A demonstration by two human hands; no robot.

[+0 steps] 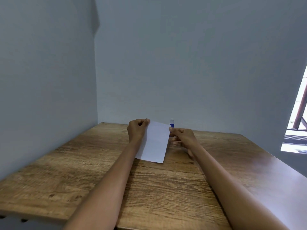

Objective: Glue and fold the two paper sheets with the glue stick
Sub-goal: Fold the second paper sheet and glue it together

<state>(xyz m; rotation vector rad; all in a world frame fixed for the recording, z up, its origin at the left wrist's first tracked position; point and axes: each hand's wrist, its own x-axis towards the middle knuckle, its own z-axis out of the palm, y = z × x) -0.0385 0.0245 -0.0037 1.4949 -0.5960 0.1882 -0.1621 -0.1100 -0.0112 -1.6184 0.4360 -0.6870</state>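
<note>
Both hands, left point(137, 129) and right point(181, 136), pinch the paper point(155, 141)'s far corners; glue stick point(172, 123) stands at 1 o'clock, folding seems unfinished.

Both bare forearms reach forward from the bottom of the view and draw closer together toward the hands. The left hand point(137, 129) sits at the far left, knuckles up, its fingers curled and its fingertips point(147, 120) pinched together at the top. The right hand point(183, 136) lies opposite, thumb and forefinger stretched leftward and closed in a pinch, the other fingers loosely curled beneath the palm. The two hands are apart, roughly level.
</note>
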